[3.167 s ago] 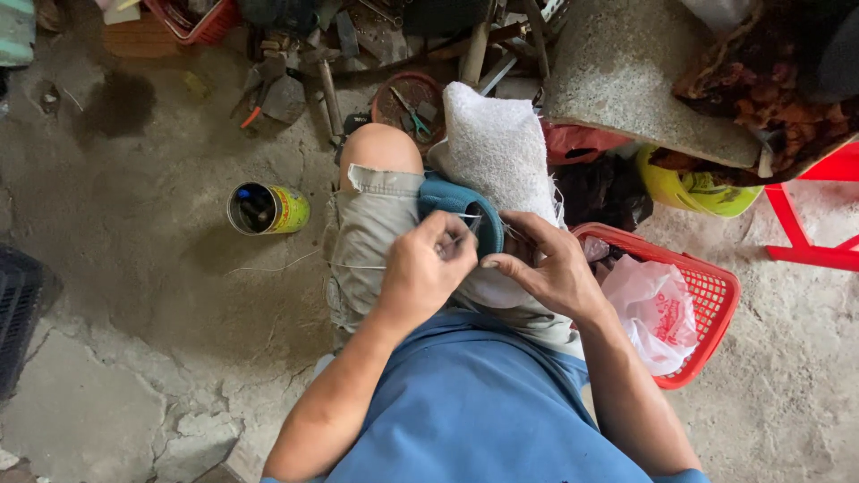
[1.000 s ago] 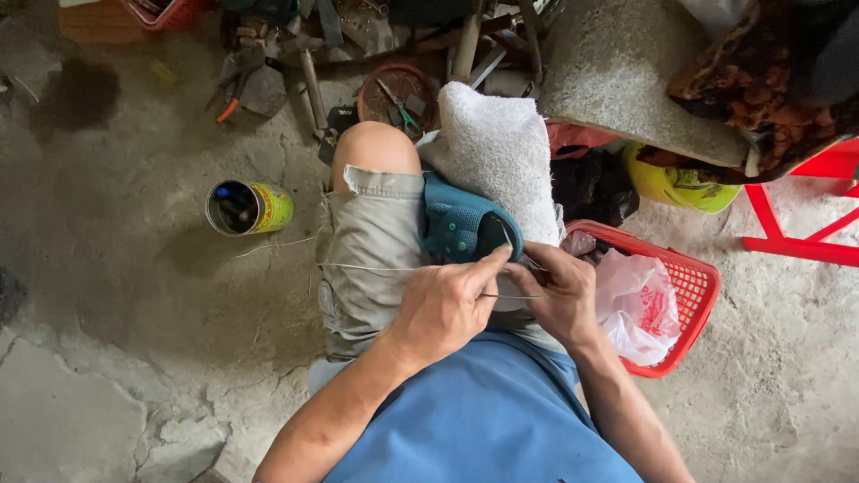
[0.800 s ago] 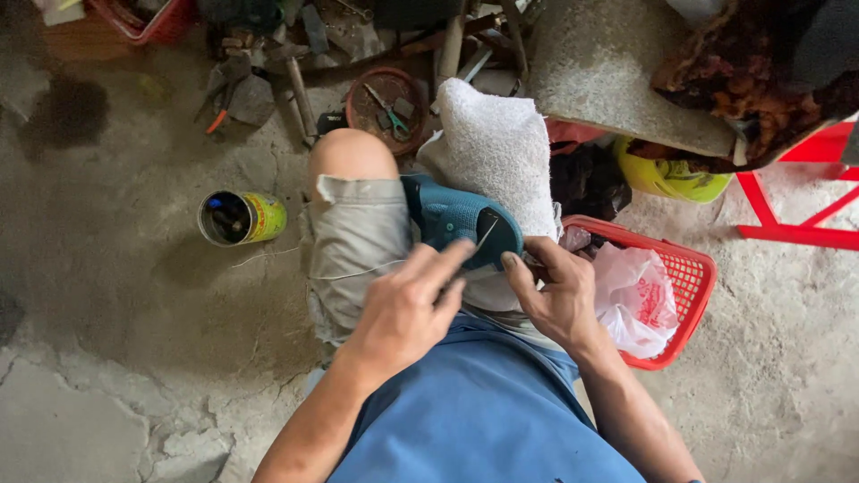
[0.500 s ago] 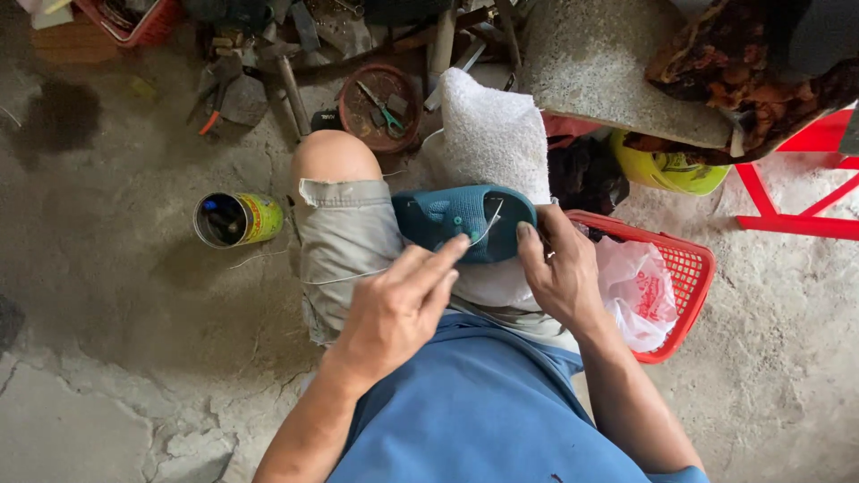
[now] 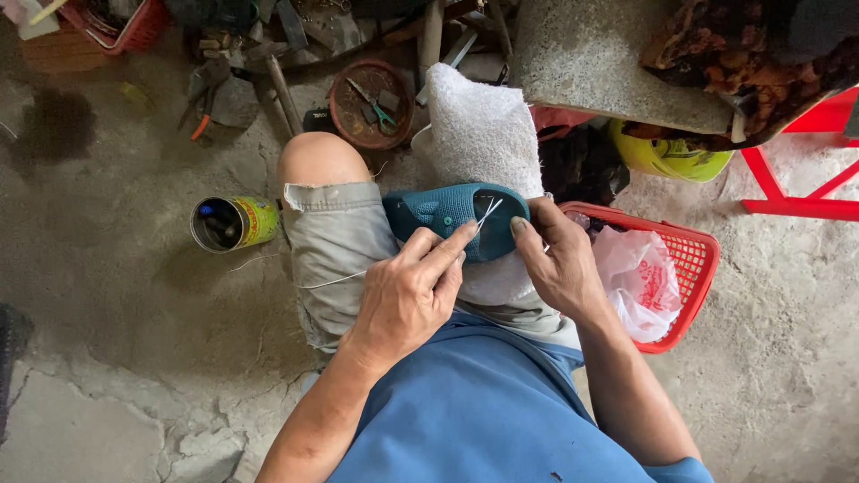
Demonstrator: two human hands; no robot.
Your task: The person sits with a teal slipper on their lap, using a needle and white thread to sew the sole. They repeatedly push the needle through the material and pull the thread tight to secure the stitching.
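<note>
The person sat with a teal shoe [image 5: 456, 217] lying sole-up across the lap on a white towel [image 5: 483, 134], and the step in hand looked like hand-stitching its edge. The left hand [image 5: 407, 300] had its fingers closed, pinching a pale thread [image 5: 488, 215] just above the sole; the right hand [image 5: 559, 259] gripped the shoe's heel end, thumb pressed on the sole. The next move would likely call for a steady, taut draw of the thread while the right hand kept the shoe from turning. Whether a needle sat between the fingertips was too small to tell, and the shoe's upper was hidden underneath.
</note>
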